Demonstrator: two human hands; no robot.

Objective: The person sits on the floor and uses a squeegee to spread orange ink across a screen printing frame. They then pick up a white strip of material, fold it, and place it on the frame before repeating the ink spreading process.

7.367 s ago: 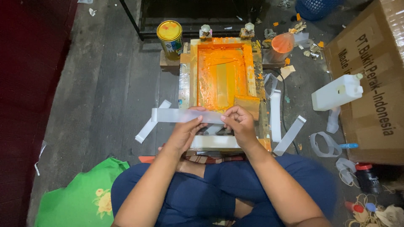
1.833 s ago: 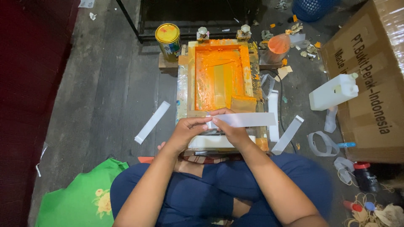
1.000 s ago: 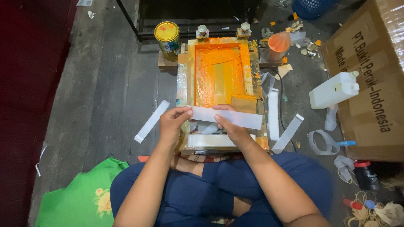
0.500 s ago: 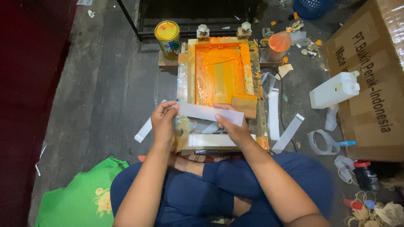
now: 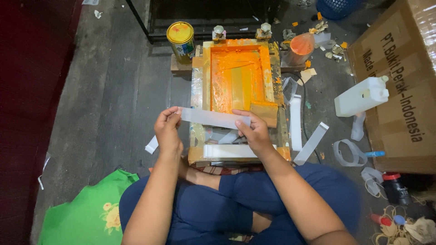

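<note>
A white strip (image 5: 214, 118) was held level between the left hand (image 5: 167, 131) and right hand (image 5: 252, 131), each pinched on one end. It was kept above an orange-stained printing frame (image 5: 238, 77).

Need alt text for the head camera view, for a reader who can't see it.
A seated person holds a pale translucent strip level between left hand and right hand over an orange-inked printing frame on the floor. A yellow-lidded paint can stands beyond it; a white jug lies to the right.
</note>
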